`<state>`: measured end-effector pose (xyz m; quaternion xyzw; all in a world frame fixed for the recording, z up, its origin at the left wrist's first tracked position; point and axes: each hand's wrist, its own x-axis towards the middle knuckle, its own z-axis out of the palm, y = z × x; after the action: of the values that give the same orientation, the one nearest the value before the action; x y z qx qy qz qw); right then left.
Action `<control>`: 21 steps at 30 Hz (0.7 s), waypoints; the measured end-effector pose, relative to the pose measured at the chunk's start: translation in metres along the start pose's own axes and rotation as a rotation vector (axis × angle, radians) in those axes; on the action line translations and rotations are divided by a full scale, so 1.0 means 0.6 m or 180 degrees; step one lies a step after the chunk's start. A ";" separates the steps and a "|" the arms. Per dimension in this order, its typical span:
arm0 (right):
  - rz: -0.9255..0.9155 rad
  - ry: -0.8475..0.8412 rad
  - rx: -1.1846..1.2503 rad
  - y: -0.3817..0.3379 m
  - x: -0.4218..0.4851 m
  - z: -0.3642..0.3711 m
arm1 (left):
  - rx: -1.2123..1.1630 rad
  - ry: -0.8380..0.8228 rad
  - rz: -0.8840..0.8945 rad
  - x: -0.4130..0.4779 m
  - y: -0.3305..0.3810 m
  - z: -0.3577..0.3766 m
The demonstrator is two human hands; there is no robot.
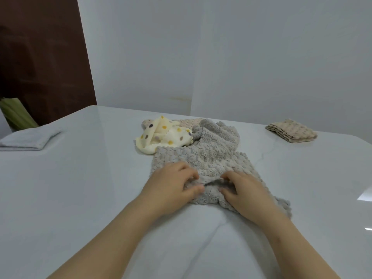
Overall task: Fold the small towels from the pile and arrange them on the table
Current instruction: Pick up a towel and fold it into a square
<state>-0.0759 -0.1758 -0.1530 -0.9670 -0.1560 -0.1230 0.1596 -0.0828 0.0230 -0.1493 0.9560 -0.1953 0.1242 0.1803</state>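
Body in view: two hands and two forearms, nothing more. Left hand (171, 184) lies just left of frame centre; left forearm (120, 234) leaves the frame at 7 o'clock. Right hand (244, 195) lies just right of centre; right forearm (281, 238) leaves at 5 o'clock. Both forearms are bare from wrist to the bottom frame edge, so any clothing is out of view. Wrists and fingers bare. Forearms slim, fingers short. Fingertips motion-blurred; nails unreadable.

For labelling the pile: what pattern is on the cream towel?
Yellow and dark polka dots on the crumpled cream fleece towel, seen in the head view.
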 end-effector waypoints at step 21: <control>0.0807 0.0008 0.1155 0.059 -0.013 -0.057 | -0.0987 0.0051 -0.1362 -0.004 -0.039 -0.026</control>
<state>-0.0773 -0.2217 -0.1333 -0.9342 -0.0524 -0.0731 0.3454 -0.0777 0.0498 -0.1424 0.9355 -0.0040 0.0593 0.3484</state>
